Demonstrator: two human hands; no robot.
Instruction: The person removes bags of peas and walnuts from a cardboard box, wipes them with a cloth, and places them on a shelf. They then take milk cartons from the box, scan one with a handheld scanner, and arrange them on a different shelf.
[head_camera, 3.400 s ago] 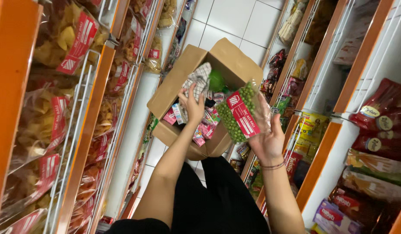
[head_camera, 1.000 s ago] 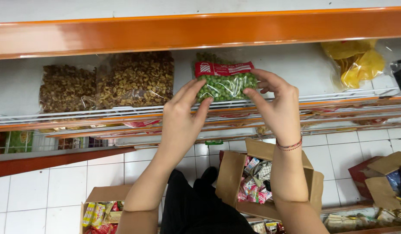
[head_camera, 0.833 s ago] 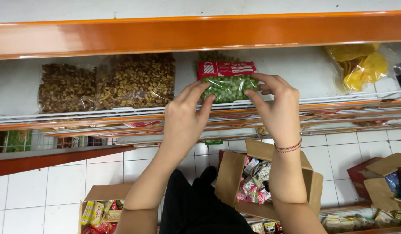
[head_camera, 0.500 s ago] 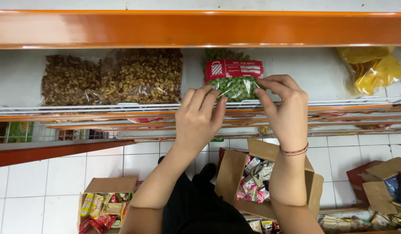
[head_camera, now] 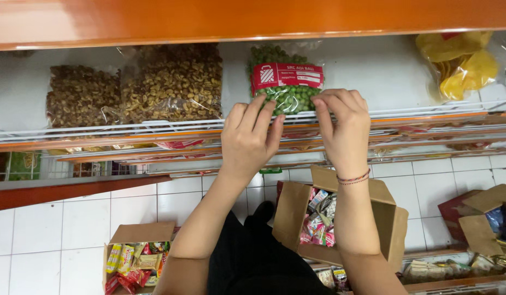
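Left hand: the left hand (head_camera: 247, 139) is reaching up to the shelf (head_camera: 368, 71), fingers spread and loosely curled, fingertips pressing on the lower left edge of the bag of green peas (head_camera: 283, 79).
Right hand: the right hand (head_camera: 343, 131) is pinching the bag's lower right corner between thumb and fingers; a thin bracelet is circling the wrist.
Bag: the clear bag with a red label is standing upright on the shelf, just above both hands, behind the white wire rail (head_camera: 154, 127).
Neighbours: two bags of brown nuts (head_camera: 135, 87) are sitting to the left of the left hand; a bag of yellow crisps (head_camera: 460, 65) is lying well to the right of the right hand.
Below the hands: open cardboard boxes (head_camera: 340, 218) of packets are standing on the tiled floor.
Doing it well: it probably helps to be keeping both hands level, nudging the bag back evenly so the label is facing out and the base is clearing the rail.
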